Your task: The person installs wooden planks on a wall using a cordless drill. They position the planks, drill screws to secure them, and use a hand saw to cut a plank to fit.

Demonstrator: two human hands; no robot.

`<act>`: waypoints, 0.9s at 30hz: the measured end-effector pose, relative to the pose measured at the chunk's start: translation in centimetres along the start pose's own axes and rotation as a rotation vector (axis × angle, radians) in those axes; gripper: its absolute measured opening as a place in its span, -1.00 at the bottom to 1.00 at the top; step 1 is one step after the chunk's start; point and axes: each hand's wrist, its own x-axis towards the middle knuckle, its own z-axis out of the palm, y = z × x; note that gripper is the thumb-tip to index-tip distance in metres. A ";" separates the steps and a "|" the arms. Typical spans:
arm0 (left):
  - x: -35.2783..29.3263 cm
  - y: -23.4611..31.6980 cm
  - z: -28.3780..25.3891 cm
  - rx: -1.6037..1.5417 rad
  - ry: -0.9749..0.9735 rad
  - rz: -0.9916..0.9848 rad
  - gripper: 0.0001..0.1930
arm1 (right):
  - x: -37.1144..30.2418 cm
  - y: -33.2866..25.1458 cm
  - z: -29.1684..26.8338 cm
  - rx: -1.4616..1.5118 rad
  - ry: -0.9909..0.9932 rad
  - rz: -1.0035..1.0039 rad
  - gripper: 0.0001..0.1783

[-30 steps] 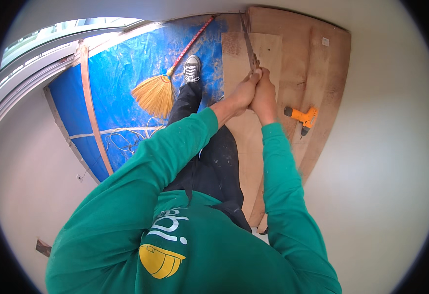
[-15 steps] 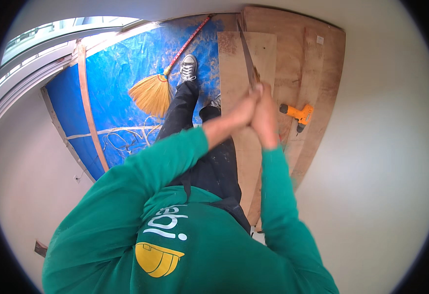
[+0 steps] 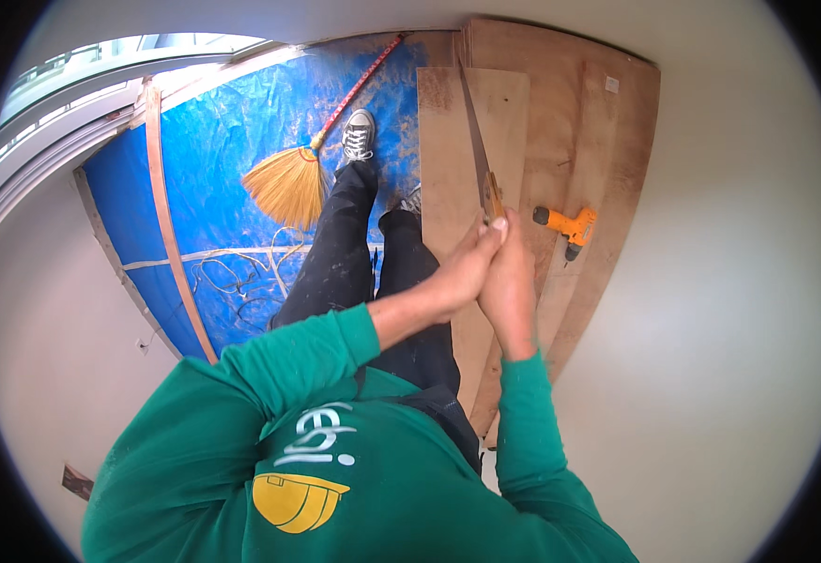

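Both of my hands are closed together round the yellowish handle of a handsaw [image 3: 475, 136]. My left hand [image 3: 464, 274] presses against the inner side of my right hand [image 3: 509, 286], and the fingers partly hide the grip. Long and thin, the blade points away from me over a light plywood board [image 3: 448, 159]. Its far tip comes near the board's far edge; whether the teeth sit in a cut I cannot tell. To the right of my hands an orange cordless drill [image 3: 572, 227] lies on the wider plywood sheets [image 3: 607, 141].
A straw broom [image 3: 290, 183] with a red handle lies on the blue tarp [image 3: 213, 131] near my shoe [image 3: 359, 136]. A thin wood strip [image 3: 166, 206] crosses the tarp, with tangled cord [image 3: 237, 277] beside it. White walls [image 3: 720, 253] rise at either side.
My two hands have drawn the saw back toward my body, and more of its handle shows. The drill, broom and boards lie as before.
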 end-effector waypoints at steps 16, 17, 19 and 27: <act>5.5 1.1 -1.9 -0.146 -0.066 0.018 -0.28 | 5.2 2.9 2.7 0.068 -0.023 -0.009 -0.59; 6.2 2.0 -2.3 -0.232 -0.072 -0.052 -0.28 | 6.3 2.8 3.0 0.027 -0.057 0.055 -0.59; 6.7 3.6 -2.7 -0.311 -0.061 -0.091 -0.28 | 7.4 1.7 2.9 0.004 -0.069 0.049 -0.58; 1.2 1.3 -0.5 -0.079 -0.007 0.003 -0.25 | 1.3 0.5 0.6 0.034 -0.043 0.046 -0.57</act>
